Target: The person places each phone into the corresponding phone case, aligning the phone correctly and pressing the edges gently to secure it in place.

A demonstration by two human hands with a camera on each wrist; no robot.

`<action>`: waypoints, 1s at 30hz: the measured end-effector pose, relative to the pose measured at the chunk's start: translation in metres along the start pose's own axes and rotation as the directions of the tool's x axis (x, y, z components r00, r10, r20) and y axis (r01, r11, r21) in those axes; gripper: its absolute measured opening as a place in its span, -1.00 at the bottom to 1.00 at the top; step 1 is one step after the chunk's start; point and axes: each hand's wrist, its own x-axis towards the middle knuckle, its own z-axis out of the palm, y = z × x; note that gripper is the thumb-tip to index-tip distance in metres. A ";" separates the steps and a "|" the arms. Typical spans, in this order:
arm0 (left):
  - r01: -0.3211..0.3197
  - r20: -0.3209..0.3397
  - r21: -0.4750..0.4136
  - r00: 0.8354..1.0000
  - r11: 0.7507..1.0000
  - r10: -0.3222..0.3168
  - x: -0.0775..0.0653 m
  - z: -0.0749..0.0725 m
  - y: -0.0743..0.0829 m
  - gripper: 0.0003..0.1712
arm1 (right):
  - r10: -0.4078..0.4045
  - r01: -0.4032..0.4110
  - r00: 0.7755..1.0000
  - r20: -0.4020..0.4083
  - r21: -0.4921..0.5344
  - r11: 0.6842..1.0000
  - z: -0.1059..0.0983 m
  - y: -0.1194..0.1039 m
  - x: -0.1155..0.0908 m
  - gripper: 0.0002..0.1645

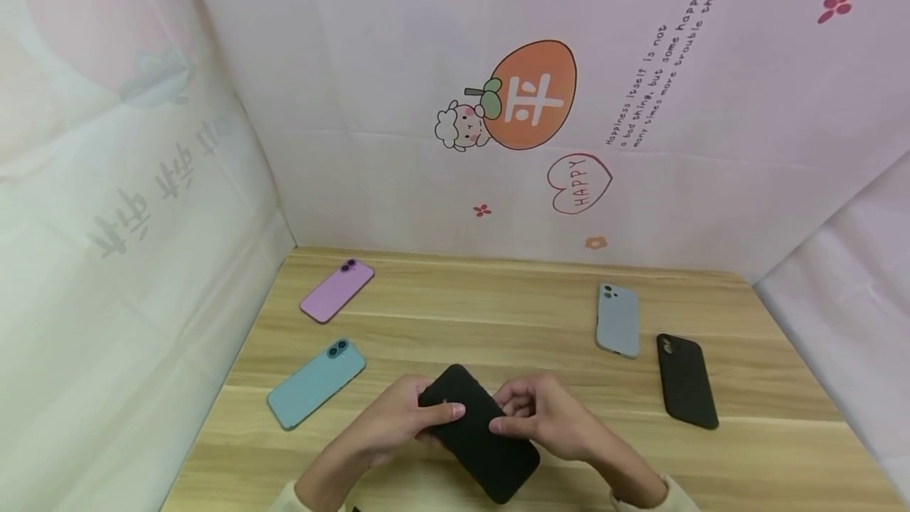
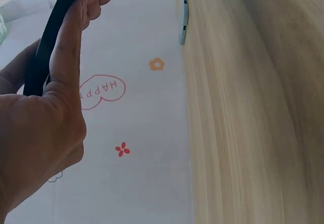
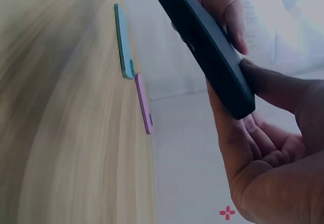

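Fingers (image 1: 524, 389) of the right hand (image 1: 562, 421) bend beneath the long right side of a black phone (image 1: 498, 462), with the thumb on its upper face, pinching it; the left hand (image 1: 387, 423) pinches it too, near its far end, thumb flat on the face and the other fingers mostly hidden below in the head view. The phone is between the two hands, over the near middle of the wooden table (image 1: 455, 310), and the wrist views show it clear of the wood. Its long axis runs slantwise, one short end pointing away and to the left, the other back toward the person and to the right. Its broad face is turned up, a plain matte black rectangle with rounded corners and a faint mark beside the left thumb; whether a case wraps it I cannot tell. Edge-on in the right wrist view it is a dark slab with small details along one side, too blurred to make out. Left on the table lie a blue phone (image 1: 313, 387) and, beyond it, a lilac phone (image 1: 337, 292); right lie a pale grey case (image 1: 618, 324) and a black case (image 1: 688, 384)
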 end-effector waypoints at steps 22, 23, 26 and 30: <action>0.017 -0.109 0.060 0.994 0.998 -0.010 0.009 -0.008 -0.004 -0.80 | 0.199 -0.145 0.967 -0.158 0.301 0.943 0.017 0.016 0.007 -0.71; 0.021 -0.110 0.069 0.994 0.997 -0.013 0.010 -0.009 -0.005 -0.81 | 0.202 -0.149 0.967 -0.155 0.301 0.942 0.017 0.018 0.007 -0.71; 0.034 -0.107 0.094 0.994 0.995 -0.024 0.014 -0.010 -0.010 -0.83 | 0.211 -0.164 0.966 -0.147 0.278 0.946 0.016 0.024 0.008 -0.74; 0.064 -0.113 0.114 0.992 0.991 -0.051 0.019 -0.011 -0.018 -0.87 | 0.230 -0.196 0.963 -0.141 0.222 0.955 0.017 0.032 0.010 -0.77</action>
